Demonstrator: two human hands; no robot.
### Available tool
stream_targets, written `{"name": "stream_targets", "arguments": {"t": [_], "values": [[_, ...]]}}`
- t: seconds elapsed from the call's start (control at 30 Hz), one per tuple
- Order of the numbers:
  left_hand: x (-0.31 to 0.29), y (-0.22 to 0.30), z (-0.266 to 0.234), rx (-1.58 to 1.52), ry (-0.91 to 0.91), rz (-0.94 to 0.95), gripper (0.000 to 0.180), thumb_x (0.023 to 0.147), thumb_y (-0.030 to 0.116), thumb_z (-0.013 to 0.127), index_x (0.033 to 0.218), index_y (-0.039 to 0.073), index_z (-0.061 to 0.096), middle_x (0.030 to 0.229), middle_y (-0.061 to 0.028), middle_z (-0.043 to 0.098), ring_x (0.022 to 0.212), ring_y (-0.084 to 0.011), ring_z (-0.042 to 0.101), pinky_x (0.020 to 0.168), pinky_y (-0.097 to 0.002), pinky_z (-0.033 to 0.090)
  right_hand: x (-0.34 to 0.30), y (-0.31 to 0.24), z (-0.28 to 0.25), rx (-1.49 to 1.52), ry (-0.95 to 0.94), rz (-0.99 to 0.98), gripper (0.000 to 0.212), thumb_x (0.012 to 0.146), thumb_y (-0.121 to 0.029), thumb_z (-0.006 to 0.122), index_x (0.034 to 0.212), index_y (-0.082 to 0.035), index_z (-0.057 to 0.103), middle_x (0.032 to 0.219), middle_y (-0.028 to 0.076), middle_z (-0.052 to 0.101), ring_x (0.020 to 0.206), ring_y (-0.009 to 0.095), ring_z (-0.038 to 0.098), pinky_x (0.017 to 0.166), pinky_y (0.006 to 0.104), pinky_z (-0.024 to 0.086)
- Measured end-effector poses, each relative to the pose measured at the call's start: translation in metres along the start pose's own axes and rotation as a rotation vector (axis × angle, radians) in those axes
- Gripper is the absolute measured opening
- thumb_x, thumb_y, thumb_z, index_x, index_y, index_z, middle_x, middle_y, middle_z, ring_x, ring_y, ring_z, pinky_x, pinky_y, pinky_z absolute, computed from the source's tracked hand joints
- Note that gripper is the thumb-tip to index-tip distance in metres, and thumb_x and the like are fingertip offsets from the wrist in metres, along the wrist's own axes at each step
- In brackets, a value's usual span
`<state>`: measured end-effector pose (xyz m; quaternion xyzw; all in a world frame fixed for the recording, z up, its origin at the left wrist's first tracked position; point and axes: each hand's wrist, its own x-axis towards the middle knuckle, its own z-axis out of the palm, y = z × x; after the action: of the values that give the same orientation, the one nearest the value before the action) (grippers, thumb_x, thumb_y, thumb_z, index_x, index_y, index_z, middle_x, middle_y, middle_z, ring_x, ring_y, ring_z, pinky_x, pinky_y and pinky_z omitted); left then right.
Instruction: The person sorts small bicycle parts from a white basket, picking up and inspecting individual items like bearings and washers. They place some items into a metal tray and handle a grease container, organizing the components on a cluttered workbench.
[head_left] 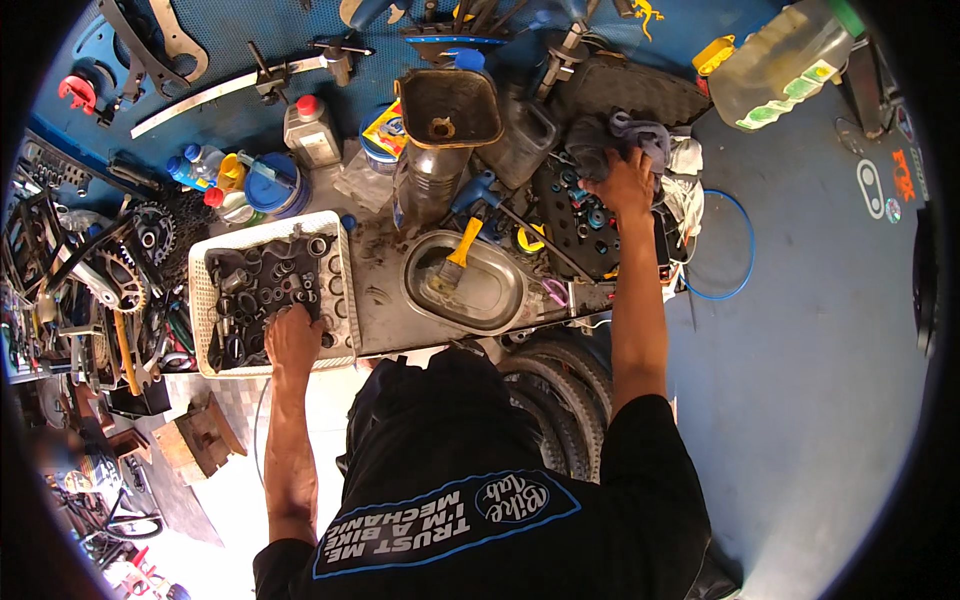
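Note:
My left hand (293,342) is over the near side of a cream plastic basket (345,240), its fingers curled down on a dark cloth (230,270) that lines it. Black and metal rings (290,268) and other small bike parts lie on that cloth; whatever is under my fingertips is hidden. Stretched out to the far right, my right hand (622,185) is closed on a dark grey rag (640,130). The rag lies at the edge of a black tool case (575,235) holding small tool pieces with teal parts.
A metal tray (410,265) with a yellow-handled brush (467,240) sits mid-bench. Behind it stand a cut-open dark container (435,165) and a grey bottle (312,135). Cranks and chainrings (120,280) crowd the left. Tyres (565,390) are below the bench; a blue cable (752,250) loops at right.

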<state>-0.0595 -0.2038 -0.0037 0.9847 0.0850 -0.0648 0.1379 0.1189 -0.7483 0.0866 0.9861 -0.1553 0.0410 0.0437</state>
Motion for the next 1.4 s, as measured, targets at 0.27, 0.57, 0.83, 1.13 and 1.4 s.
{"name": "stream_targets", "arguments": {"t": [0.27,0.57,0.83,1.13,1.4], "values": [[-0.001,-0.002,0.002,-0.056,0.026,-0.023,0.032,0.085,0.03,0.086,0.088,0.0,0.076,0.093,-0.0254,0.074,0.091,-0.0462,0.071,0.083,-0.0537,0.056,-0.083,-0.053,-0.028,0.51,0.308,-0.25,0.028,0.091,-0.034,0.08,0.106,-0.011,0.078,0.107,0.013,0.075,0.099,0.037,0.073,0.084,0.049,0.06],[-0.025,0.073,-0.032,-0.076,0.342,0.498,0.028,0.084,0.015,0.081,0.111,0.007,0.076,0.097,-0.0155,0.075,0.104,-0.0342,0.071,0.095,-0.0481,0.055,-0.187,-0.065,0.038,0.374,-0.159,-0.189,0.036,0.088,-0.022,0.08,0.121,-0.009,0.07,0.118,0.016,0.073,0.105,0.04,0.074,0.089,0.0503,0.059],[-0.024,0.153,0.042,0.186,0.092,0.894,0.026,0.088,0.015,0.066,0.111,0.008,0.075,0.115,-0.0128,0.074,0.118,-0.032,0.066,0.102,-0.0465,0.052,-0.196,-0.05,0.057,0.386,-0.138,-0.294,0.032,0.09,-0.021,0.073,0.118,-0.006,0.068,0.116,0.017,0.072,0.099,0.039,0.075,0.084,0.0501,0.061],[-0.022,0.151,0.051,0.202,0.089,0.976,0.028,0.088,0.021,0.066,0.114,0.013,0.074,0.123,-0.013,0.071,0.111,-0.0321,0.065,0.093,-0.0495,0.052,-0.199,-0.048,0.069,0.447,-0.211,-0.255,0.031,0.095,-0.036,0.075,0.111,-0.01,0.073,0.106,0.015,0.077,0.093,0.036,0.077,0.08,0.0486,0.061],[-0.056,0.13,0.014,0.192,0.165,0.816,0.014,0.082,0.015,0.07,0.094,0.012,0.072,0.1,-0.0099,0.069,0.098,-0.0328,0.064,0.087,-0.0501,0.051,-0.18,-0.019,0.056,0.799,-0.185,-0.261,0.033,0.096,-0.038,0.077,0.109,-0.007,0.075,0.087,0.014,0.078,0.081,0.035,0.077,0.071,0.0472,0.059]]}}
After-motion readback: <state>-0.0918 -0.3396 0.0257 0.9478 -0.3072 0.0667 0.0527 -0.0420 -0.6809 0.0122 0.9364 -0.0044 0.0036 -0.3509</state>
